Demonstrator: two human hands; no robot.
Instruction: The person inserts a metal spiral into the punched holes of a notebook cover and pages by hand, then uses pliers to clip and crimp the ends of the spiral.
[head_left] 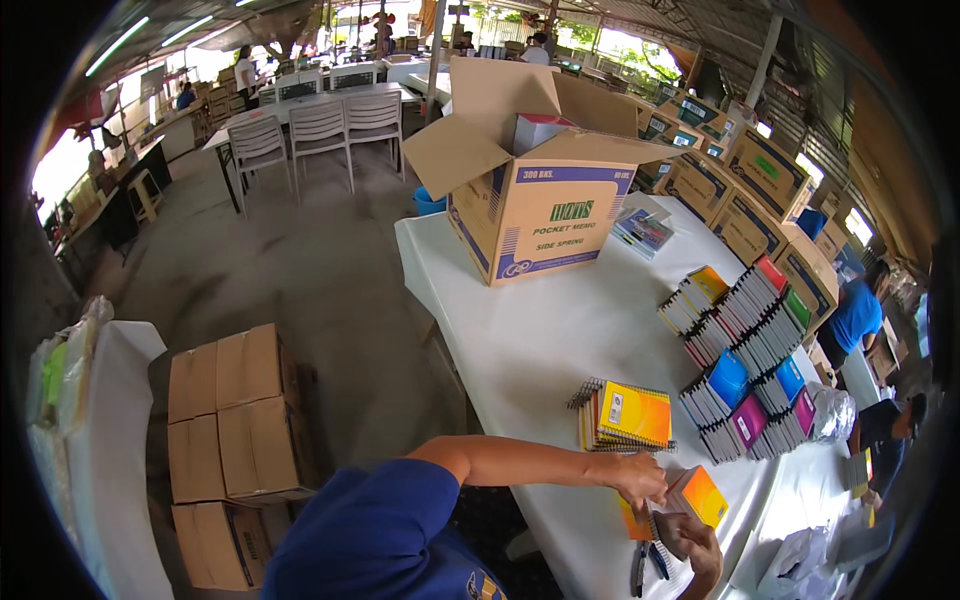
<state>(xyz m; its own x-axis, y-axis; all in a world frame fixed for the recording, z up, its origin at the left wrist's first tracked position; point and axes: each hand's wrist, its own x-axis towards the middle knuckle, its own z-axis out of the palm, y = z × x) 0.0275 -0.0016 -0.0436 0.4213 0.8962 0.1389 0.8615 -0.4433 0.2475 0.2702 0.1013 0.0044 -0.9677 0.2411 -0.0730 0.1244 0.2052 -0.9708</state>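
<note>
Workshop: roofed by metal sheeting and lit from its open sides; a grey floor [330, 260] is crossed to a long table with pale chairs [325, 135].
White-covered table [530, 350]: stretched diagonally from the far carton to the lower right.
Open carton [560, 220]: set on the far end, its flaps spread outward; a flat packet [642, 232] is laid just beside it.
Notebook stacks [728, 378]: lined up along the right side, with blue, purple, red, green and yellow covers seen.
Yellow-orange pile [628, 415]: placed just beyond the left forearm, its spiral bindings exposed.
Spiral notebook [634, 522]: located at the near part of the table, between the hands, partly covered by them.
Left hand [640, 480]: bent down over the notebook's upper edge; whether it is pinched cannot be told.
Right hand [700, 548]: curled at the notebook's right side, by which it is grasped.
Orange-covered block [704, 497]: positioned just beyond the right hand.
Pens [639, 572]: laid below the notebook.
Closed brown cartons [250, 440]: stacked on the floor to the left.
</note>
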